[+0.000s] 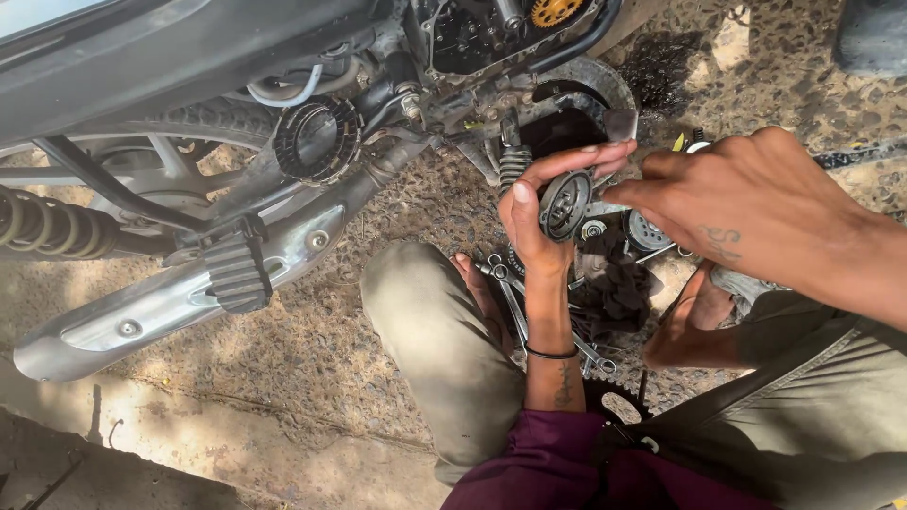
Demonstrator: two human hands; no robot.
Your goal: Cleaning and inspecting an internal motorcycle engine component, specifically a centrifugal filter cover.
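My left hand grips a round dark metal clutch part, holding it up with thumb and fingers around its rim. My right hand reaches in from the right, its fingertips touching the part's right edge. Below my hands, several wrenches and a dark rag lie on the gravel between my feet. More round metal parts rest on the ground behind the rag.
A motorcycle stands at the left and top, with its silver exhaust, footpeg, rear spring and opened engine case showing a gold gear. My bent knees in khaki trousers flank the tools. A concrete edge lies at lower left.
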